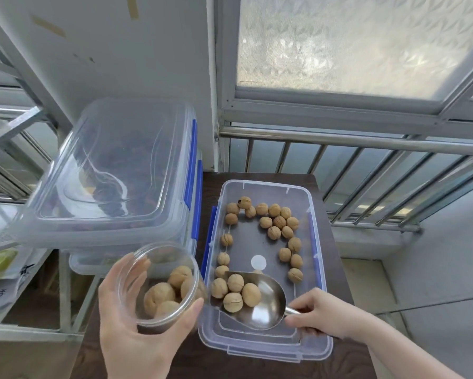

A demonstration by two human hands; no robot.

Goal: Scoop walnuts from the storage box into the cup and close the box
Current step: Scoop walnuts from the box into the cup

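While the left hand (pixel 136 324) grips the cup (pixel 162 285) tilted beside the box (pixel 318 269) at lower centre, the right hand (pixel 320 314) pinches the scoop (pixel 260 305) handle, keeping its walnuts (pixel 236 292) close for pouring; farther up, more nuts (pixel 273 222) ring the box floor.

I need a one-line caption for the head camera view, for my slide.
Right hand lifts a metal scoop of walnuts from the open storage box toward the clear cup held in the left hand.
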